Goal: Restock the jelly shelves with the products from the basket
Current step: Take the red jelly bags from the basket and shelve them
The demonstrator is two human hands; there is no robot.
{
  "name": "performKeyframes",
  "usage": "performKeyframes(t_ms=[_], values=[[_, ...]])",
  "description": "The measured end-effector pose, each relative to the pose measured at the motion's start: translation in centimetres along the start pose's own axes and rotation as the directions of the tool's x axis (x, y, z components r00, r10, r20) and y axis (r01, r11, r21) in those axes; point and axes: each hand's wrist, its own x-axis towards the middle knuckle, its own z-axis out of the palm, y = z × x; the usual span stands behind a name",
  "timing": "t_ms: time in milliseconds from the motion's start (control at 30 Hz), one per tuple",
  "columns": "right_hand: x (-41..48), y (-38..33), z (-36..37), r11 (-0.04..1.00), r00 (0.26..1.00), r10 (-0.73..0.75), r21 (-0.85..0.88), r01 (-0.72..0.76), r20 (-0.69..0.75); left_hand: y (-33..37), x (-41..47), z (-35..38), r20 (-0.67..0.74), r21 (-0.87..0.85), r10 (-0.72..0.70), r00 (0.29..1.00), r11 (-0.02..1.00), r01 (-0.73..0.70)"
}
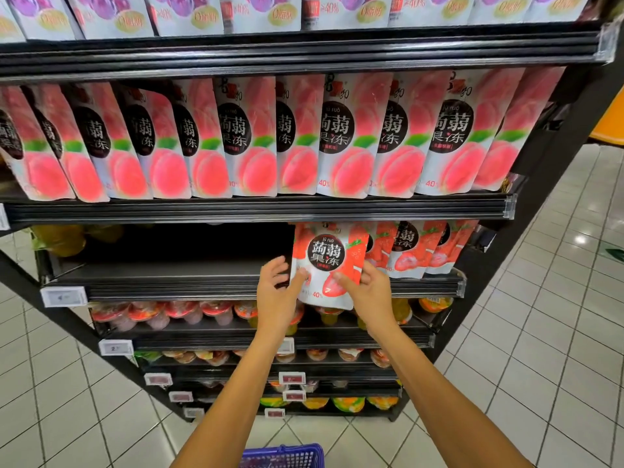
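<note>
A red and white strawberry jelly pouch (pixel 326 261) stands upright at the front edge of the third shelf (pixel 175 275). My left hand (pixel 278 292) pinches its lower left edge with the thumb in front. My right hand (pixel 366 292) grips its lower right corner. Just right of it stand a few more strawberry pouches (pixel 415 251) in a row. The shelf's left part is bare black board. A blue basket (pixel 283 457) shows at the bottom edge, its contents hidden.
Pink peach pouches (pixel 256 140) fill the shelf above, purple pouches (pixel 189 11) the top one. Jelly cups (pixel 162 312) line the lower shelves, with white price tags (pixel 62 297) on the rails. White tiled floor lies on both sides of the rack.
</note>
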Motion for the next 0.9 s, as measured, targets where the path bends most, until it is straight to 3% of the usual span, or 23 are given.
performKeyframes(t_ms=[67,167,400,500,700,900], values=[[0.8,-0.2,0.5,0.998,0.998,-0.032,-0.062,0.028,-0.057,-0.3,-0.5,0.6,-0.046,0.097,0.032,0.998,0.995,-0.027],[1.7,-0.2,1.5,0.990,0.996,-0.039,-0.139,0.028,-0.075,-0.3,-0.8,1.8,0.068,0.162,0.014,0.998,0.986,-0.025],[2.1,0.9,2.0,0.947,0.997,-0.075,-0.312,0.081,0.032,0.3,-0.9,2.8,0.133,0.119,-0.127,0.983,0.987,0.111],[1.4,2.0,1.2,0.905,0.990,-0.138,-0.409,0.120,-0.015,0.1,-1.0,2.8,0.136,0.130,-0.134,0.982,0.985,0.117],[0.8,2.7,0.7,0.750,0.972,-0.144,-0.661,-0.013,-0.183,0.0,-1.1,3.1,0.129,0.097,-0.135,0.982,0.988,0.123],[0.9,2.3,0.9,0.703,0.949,-0.123,-0.700,-0.122,-0.290,0.1,-1.0,3.6,0.151,0.074,-0.144,0.978,0.988,0.134]])
